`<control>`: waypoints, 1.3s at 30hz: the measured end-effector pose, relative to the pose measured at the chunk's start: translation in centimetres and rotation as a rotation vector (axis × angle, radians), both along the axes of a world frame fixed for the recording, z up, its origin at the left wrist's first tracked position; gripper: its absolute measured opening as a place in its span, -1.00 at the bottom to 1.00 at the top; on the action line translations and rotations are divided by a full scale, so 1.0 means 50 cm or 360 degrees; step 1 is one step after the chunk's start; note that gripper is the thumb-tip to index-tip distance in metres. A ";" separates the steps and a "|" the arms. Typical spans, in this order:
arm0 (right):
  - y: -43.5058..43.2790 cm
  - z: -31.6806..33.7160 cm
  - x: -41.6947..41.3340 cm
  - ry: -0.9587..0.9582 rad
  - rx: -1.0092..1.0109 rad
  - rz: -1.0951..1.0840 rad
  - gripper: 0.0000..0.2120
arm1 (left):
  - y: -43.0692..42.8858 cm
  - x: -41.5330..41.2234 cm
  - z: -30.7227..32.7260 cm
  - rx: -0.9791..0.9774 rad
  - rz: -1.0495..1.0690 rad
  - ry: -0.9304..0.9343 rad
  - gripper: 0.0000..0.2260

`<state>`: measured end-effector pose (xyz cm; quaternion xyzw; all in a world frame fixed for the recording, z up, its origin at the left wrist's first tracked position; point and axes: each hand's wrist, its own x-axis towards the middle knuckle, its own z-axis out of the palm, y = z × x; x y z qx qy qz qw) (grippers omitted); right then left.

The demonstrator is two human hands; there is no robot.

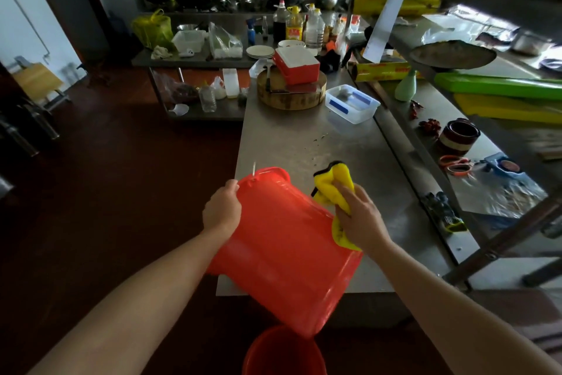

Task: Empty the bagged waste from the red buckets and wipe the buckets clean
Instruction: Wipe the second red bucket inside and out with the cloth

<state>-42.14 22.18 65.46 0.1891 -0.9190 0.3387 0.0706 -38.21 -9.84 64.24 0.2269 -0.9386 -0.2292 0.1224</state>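
At the near edge of the steel table [304, 143], the left hand [222, 210] grips the ten-o'clock rim of a tilted red bucket [282, 250], the right hand [360, 219] clutching a yellow cloth [333, 189] against its two-o'clock side.

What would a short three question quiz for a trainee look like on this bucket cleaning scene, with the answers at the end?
1. True or false: the left hand grips the rim of the tilted bucket.
2. What does the right hand hold? A) a sponge B) the yellow cloth C) a knife
3. Fill in: the second bucket stands on the ____, below the tilted one.
Key: 1 true; 2 B; 3 floor.
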 end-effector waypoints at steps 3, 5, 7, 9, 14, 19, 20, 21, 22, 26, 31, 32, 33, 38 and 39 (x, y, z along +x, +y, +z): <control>0.009 0.069 -0.046 0.0098 0.0025 -0.0075 -0.42 | -0.030 0.011 -0.005 0.0234 0.0226 -0.0015 -0.71; 0.011 0.106 -0.066 0.0126 -0.0002 -0.0134 -0.44 | -0.050 0.024 -0.020 0.0402 0.0322 0.0024 -0.71; 0.007 0.132 -0.077 0.0169 -0.0064 -0.0151 -0.45 | -0.065 0.042 -0.036 0.0530 0.0364 0.0069 -0.72; -0.003 0.150 -0.081 0.0194 -0.0100 -0.0122 -0.43 | -0.072 0.054 -0.052 0.0660 0.0435 0.0069 -0.76; -0.059 0.156 -0.061 0.0218 0.0035 0.0038 -0.33 | -0.059 0.073 -0.096 0.1083 0.0650 0.0024 -0.75; -0.110 0.131 -0.047 0.0205 0.0276 0.0191 -0.35 | -0.035 0.095 -0.177 0.1485 0.0726 -0.0192 -0.71; -0.118 0.118 -0.042 0.0166 0.0301 0.0195 -0.36 | -0.028 0.100 -0.195 0.1562 0.0738 -0.0235 -0.71; -0.124 0.105 -0.037 0.0131 0.0305 0.0181 -0.36 | -0.023 0.104 -0.207 0.1595 0.0748 -0.0264 -0.72; -0.132 0.094 -0.034 0.0101 0.0303 0.0164 -0.36 | -0.018 0.105 -0.215 0.1604 0.0758 -0.0287 -0.71; -0.182 0.068 -0.022 0.0105 0.0443 0.0241 -0.39 | -0.017 0.102 -0.213 0.1513 0.0682 -0.0475 -0.59; -0.248 0.015 0.005 0.0044 0.0560 0.0216 -0.40 | -0.014 0.121 -0.199 0.1787 0.0516 -0.0527 -0.53; -0.259 0.006 0.008 0.0021 0.0538 0.0220 -0.39 | -0.016 0.128 -0.190 0.1858 0.0533 -0.0529 -0.56; -0.273 -0.004 0.014 -0.0003 0.0511 0.0237 -0.38 | -0.021 0.137 -0.180 0.1872 0.0518 -0.0575 -0.59; -0.313 -0.043 0.044 -0.0007 0.0558 0.0301 -0.35 | -0.049 0.175 -0.144 0.2001 0.0465 -0.0488 -0.53; -0.311 -0.042 0.039 -0.0033 0.0516 0.0280 -0.36 | -0.049 0.177 -0.131 0.2037 0.0386 -0.0420 -0.50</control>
